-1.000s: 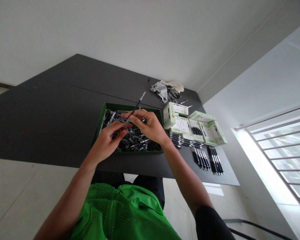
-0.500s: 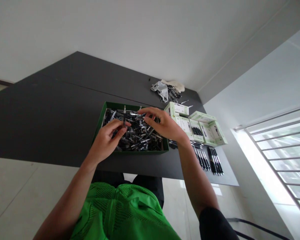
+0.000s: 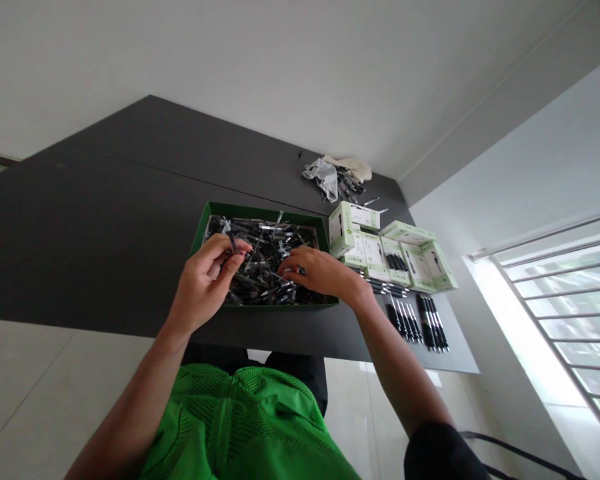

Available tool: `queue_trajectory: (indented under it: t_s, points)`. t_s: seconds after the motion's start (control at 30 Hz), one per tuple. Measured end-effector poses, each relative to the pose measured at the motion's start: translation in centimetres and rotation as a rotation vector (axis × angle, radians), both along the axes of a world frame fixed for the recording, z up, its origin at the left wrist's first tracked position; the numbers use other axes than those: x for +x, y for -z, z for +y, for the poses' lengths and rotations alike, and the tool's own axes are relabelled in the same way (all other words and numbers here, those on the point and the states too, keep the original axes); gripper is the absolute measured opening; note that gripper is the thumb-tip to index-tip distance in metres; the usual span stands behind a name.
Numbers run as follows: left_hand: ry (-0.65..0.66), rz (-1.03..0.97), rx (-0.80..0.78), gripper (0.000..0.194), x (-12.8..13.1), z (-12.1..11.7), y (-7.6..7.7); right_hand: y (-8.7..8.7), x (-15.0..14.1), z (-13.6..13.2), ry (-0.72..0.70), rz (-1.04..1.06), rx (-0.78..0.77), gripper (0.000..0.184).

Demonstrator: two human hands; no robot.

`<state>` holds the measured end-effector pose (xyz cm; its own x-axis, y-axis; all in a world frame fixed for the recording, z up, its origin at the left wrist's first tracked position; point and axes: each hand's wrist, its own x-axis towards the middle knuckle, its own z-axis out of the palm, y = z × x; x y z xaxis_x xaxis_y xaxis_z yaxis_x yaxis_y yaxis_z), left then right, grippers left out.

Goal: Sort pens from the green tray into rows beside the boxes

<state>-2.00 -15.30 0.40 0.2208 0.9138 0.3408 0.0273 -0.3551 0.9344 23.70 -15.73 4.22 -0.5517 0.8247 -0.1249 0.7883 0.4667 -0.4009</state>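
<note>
My left hand is closed over the left side of a green box, pinching a dark pen between thumb and fingers. Much of that pen is covered by the fingers. My right hand reaches down into the right half of the box, its fingers curled against the loose pens. What those fingers grip, if anything, is hidden. Dark and clear pens and pen parts lie in a jumbled heap inside the green box.
Right of the box stand pale green and white cartons, one holding several pens. Near them, black pens lie in rows by the table's right edge. Gloves and more pens lie at the back, near the wall.
My right hand let go of the pen, moved right, then came down into the heap with its fingers curling. My left hand kept the pen and shifted slightly left, tilting it.
</note>
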Motion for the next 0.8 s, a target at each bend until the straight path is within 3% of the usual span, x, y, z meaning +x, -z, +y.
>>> queue_trajectory:
  t_s: [0.2, 0.4, 0.63, 0.8]
  points:
    - [0.002, -0.027, -0.061, 0.041, 0.2, 0.1, -0.1, -0.2, -0.6, 0.9, 0.007, -0.009, 0.085, 0.021]
    - [-0.043, -0.029, -0.079, 0.019, 0.0, 0.6, 0.5, 0.0, -1.0, 1.7, 0.006, 0.144, 0.131, 0.033]
    - [-0.063, -0.225, -0.150, 0.010, -0.1, 1.3, 1.4, -0.5, 0.1, 2.2, 0.343, 0.298, 0.349, 0.030]
    - [-0.020, -0.354, -0.216, 0.013, 0.0, 1.3, 1.4, -1.2, 1.0, 2.1, 0.471, 0.138, 0.408, 0.045]
